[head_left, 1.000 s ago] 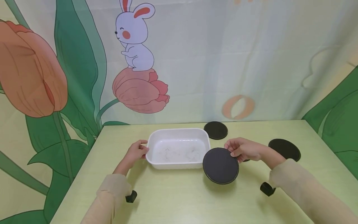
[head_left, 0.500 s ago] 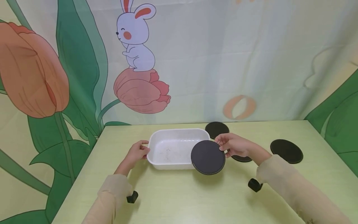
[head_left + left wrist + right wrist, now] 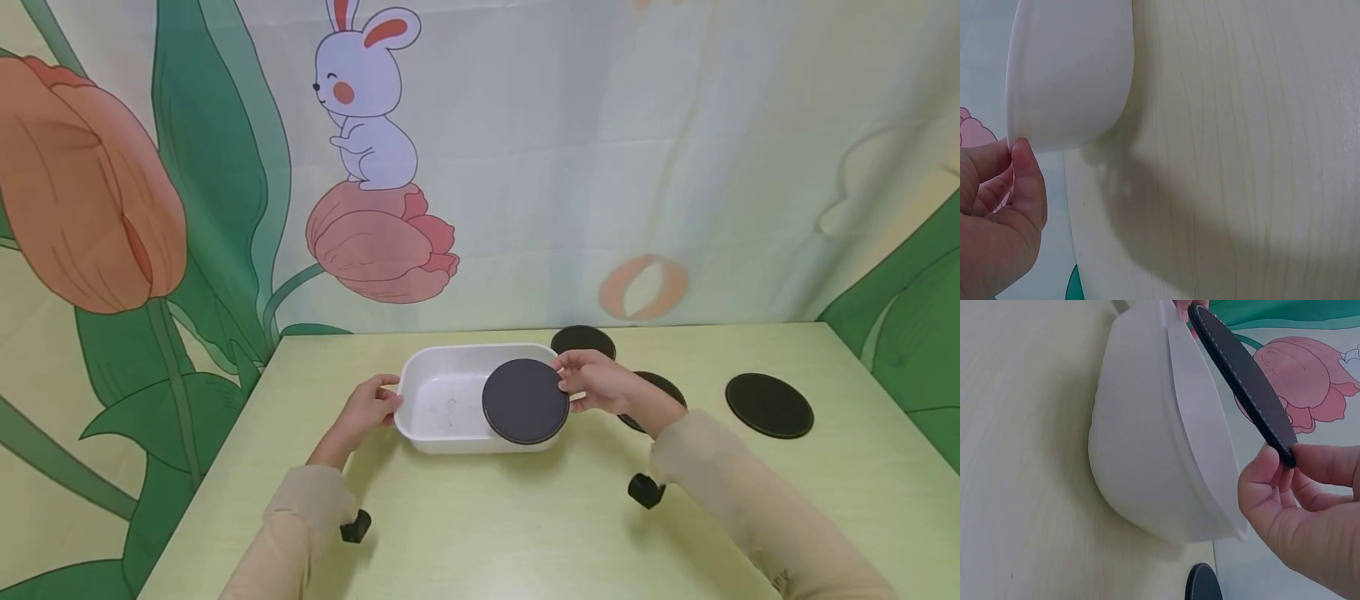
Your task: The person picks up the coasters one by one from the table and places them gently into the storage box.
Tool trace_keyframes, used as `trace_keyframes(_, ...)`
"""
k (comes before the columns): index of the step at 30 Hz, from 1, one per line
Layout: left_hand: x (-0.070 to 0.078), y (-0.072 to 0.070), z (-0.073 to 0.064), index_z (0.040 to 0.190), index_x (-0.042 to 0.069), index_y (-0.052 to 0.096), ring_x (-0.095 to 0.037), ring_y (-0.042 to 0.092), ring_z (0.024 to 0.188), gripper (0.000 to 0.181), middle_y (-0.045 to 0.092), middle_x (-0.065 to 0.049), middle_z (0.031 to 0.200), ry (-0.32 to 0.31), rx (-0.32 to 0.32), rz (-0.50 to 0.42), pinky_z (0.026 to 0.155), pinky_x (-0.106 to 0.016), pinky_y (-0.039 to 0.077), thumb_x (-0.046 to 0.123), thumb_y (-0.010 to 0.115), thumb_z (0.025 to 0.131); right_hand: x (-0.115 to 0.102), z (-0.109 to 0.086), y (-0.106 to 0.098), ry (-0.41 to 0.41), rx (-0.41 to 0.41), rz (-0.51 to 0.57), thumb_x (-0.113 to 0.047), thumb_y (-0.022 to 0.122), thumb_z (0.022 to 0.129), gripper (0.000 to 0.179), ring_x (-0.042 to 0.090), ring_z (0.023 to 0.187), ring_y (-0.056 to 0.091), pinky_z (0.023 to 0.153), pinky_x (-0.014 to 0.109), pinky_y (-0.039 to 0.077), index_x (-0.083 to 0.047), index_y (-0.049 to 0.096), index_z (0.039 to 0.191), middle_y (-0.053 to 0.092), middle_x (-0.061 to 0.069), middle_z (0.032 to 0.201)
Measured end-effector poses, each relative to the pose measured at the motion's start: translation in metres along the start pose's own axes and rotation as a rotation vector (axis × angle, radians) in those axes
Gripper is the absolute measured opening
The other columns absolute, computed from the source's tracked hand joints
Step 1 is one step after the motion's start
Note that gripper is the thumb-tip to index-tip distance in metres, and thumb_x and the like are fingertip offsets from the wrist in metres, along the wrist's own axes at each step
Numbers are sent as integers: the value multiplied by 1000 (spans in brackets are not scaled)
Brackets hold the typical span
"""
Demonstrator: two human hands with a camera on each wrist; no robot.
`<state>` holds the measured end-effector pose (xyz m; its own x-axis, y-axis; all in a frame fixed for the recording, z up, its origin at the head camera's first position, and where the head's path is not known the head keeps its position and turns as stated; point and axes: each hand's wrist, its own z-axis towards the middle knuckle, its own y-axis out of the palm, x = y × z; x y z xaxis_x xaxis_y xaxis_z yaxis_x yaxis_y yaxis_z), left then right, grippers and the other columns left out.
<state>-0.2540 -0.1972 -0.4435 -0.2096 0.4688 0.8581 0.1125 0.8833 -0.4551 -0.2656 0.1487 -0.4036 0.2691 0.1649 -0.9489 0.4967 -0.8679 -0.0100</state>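
Note:
A white rectangular dish (image 3: pixel 442 408) with rounded corners stands on the table. My left hand (image 3: pixel 371 402) pinches its left rim between thumb and fingers, as the left wrist view shows at the dish's (image 3: pixel 1072 75) edge. Over the dish's right half, my right hand (image 3: pixel 596 382) holds a round black coaster (image 3: pixel 527 402) by its right edge, thumb on one face and fingers on the other. The right wrist view shows the coaster (image 3: pixel 1250 381) tilted above the rim, with stitching along its edge. It hides part of the dish's inside in the head view.
Three more round black coasters lie on the table: one coaster (image 3: pixel 583 340) behind the dish's right corner, one coaster (image 3: pixel 660 390) partly under the right forearm, one coaster (image 3: pixel 769 405) farther right. A printed curtain (image 3: pixel 525 167) hangs behind the table (image 3: pixel 480 533).
My right hand has carried the coaster left and away from me, from beside the dish's front right corner to above its right half. The left hand stays at the rim.

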Motion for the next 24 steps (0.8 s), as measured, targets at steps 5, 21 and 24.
trace_keyframes(5,-1,0,1,124,1,43,-14,51,66,38,49,-12,91,-7,4,-4,62,-23,50,5,52,87,-1,10,11,5,43,50,7,43,83,27,11,60,46,54,25,43,3,39,110,46,2,78)
trace_keyframes(21,-2,0,4,124,1,43,-14,50,68,38,49,-12,91,3,7,-5,62,-22,50,5,52,87,-2,34,47,57,170,135,9,42,80,21,11,56,47,50,22,43,-1,41,98,45,1,67)
trace_keyframes(24,-3,0,5,124,1,43,-14,51,67,38,50,-12,91,-1,9,-4,62,-22,50,6,52,87,-4,35,54,78,177,142,9,40,80,22,11,55,48,51,22,43,0,40,99,46,1,65)
